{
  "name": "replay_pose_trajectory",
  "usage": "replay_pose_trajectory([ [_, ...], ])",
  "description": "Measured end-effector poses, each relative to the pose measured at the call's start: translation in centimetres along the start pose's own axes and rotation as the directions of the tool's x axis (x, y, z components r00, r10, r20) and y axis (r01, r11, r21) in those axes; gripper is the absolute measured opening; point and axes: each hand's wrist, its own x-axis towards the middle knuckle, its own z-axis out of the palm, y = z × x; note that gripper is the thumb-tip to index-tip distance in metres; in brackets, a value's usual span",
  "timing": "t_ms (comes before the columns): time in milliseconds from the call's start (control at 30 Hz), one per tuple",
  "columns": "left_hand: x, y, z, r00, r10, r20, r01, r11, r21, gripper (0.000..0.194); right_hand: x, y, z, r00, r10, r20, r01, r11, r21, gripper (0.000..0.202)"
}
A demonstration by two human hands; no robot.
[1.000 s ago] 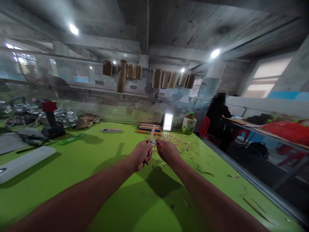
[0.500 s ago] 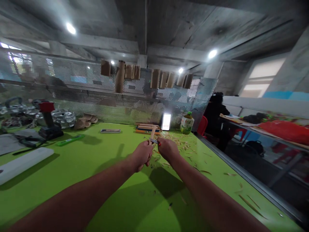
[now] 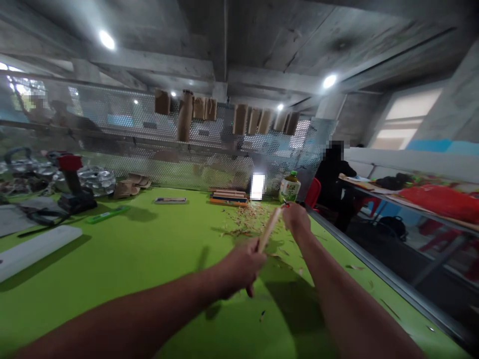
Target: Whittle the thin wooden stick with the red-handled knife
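Note:
My left hand (image 3: 245, 264) is closed around the lower part of a pale wooden stick (image 3: 270, 228), which slants up and to the right. Beyond the stick's upper end is my right hand (image 3: 296, 218), closed on a small knife (image 3: 286, 203) with a bit of red on it. Most of the knife is hidden by the fingers. Its blade is beside the tip of the stick; whether they touch I cannot tell. Wood shavings (image 3: 249, 219) lie scattered on the green table (image 3: 149, 259) behind and under the hands.
At the table's back stand an orange box with wooden strips (image 3: 228, 198), a lit screen (image 3: 257, 186) and a green-capped bottle (image 3: 290, 186). To the left are a cordless drill (image 3: 75, 184), a green cutter (image 3: 108, 214) and a white bar (image 3: 41, 252). A person (image 3: 333, 174) sits at right.
My right hand with the knife has moved right and slightly up, past the stick's end. My left hand has come nearer and to the right, with the stick tilting further right.

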Motion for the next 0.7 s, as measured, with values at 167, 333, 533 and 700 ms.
replay_pose_trajectory([
  [167,1.6,0.6,-3.1,0.974,-0.014,-0.225,-0.019,0.990,-0.141,0.019,-2.9,-3.9,-0.3,0.984,-0.176,-0.011,0.176,0.982,0.063,0.036],
  [333,2.0,0.8,-4.0,0.960,0.049,-0.276,-0.077,0.993,-0.092,0.004,-6.8,-7.7,0.4,0.898,-0.424,0.117,0.428,0.904,-0.014,0.030],
  [533,2.5,0.2,-3.8,0.950,0.081,-0.303,-0.106,0.992,-0.067,0.008,-7.3,-8.0,0.3,0.874,-0.470,0.121,0.478,0.877,-0.052,0.027],
  [700,2.1,0.9,-3.8,0.945,0.059,-0.322,-0.089,0.993,-0.079,0.010,-7.0,-7.5,0.4,0.867,-0.479,0.138,0.491,0.869,-0.068,0.025],
])
